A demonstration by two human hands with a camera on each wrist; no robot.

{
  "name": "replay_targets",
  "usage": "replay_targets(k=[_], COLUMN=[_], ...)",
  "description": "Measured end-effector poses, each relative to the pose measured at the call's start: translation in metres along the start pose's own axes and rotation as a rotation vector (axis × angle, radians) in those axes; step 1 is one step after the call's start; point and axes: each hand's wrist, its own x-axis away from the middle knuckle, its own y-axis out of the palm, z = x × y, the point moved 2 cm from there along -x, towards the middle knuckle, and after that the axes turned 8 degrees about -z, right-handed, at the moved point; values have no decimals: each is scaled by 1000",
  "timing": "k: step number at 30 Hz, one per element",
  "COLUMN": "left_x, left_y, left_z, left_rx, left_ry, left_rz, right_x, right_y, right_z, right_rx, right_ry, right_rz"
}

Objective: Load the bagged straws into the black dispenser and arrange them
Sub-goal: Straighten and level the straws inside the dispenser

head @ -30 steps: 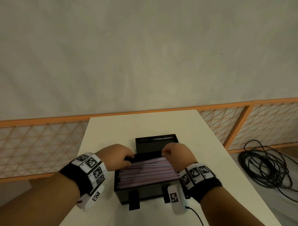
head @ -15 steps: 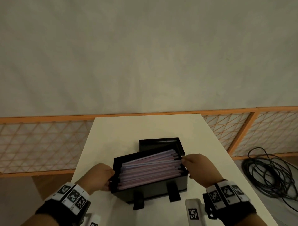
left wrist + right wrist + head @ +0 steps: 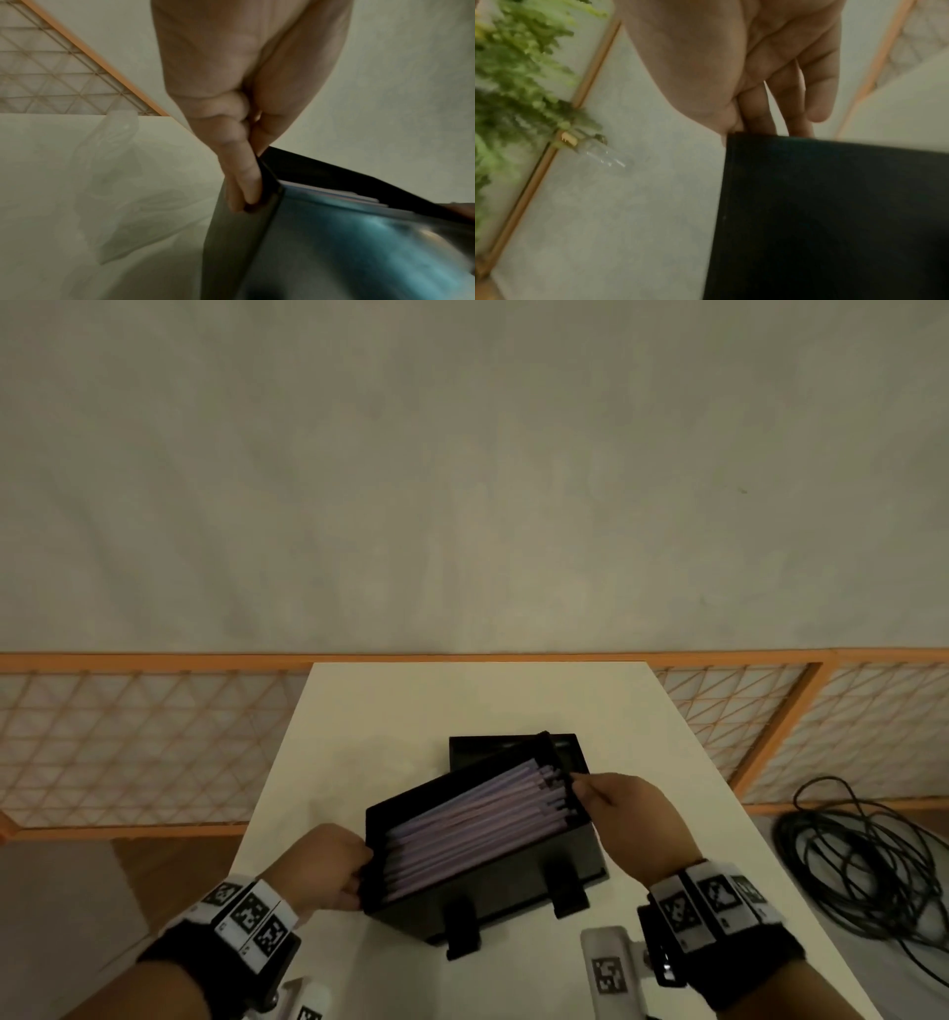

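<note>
On table (image 3: 390, 711) | both hands' grip clamps dispenser (image 3: 503, 886) end walls | far tabletop bare

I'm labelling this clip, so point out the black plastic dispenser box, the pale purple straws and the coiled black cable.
Black plastic dispenser box (image 3: 493, 886), head view, front wall.
Pale purple straws (image 3: 472, 824), head view, middle of the bundle.
Coiled black cable (image 3: 862, 860), head view, loops on the floor.

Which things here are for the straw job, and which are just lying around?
For the job:
- black dispenser, gripped at its ends by the left hand and right hand
- straws inside it
- empty clear bag on the table

Just lying around:
- black lid behind the dispenser
- cable coil on the floor
- green plant
</note>
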Motion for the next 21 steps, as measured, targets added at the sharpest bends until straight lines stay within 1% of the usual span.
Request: replay_targets(k=[1,4,7,9,11,15,17,18,19,21], left_x=[1,0,1,3,4,6,6,5,5,1], left_y=[1,3,7,9,9,12,12,12,12,10], left_z=[-1,-3,-1,1,4,14,20,23,25,26], left_rx=[8,22,26,25,24,42,6,-33,-70,-178], left_ry=[-7,3,-18,-8,6,28,55,68,78,91], left_rz=[-1,8,-8,-13,-18,-18,-15,-21,-25,-23], right_x=[2,4,-7,-12,-13,-16,-19,-19,-19,-21], right_y=[-1,-5,-7,-8,-7,10,18,21,25,29], right_z=[-1,-12,-3,4,10,36,46,50,51,55], right_rx=[0,-1,-19,-36,-147,-363,-548,-603,-624,-492], right_ry=[-2,-87,-35,-33,-33,111,226,267,301,317], right_rz=[-2,-2,-8,-25,-22,-35,-63,-93,-118,-180])
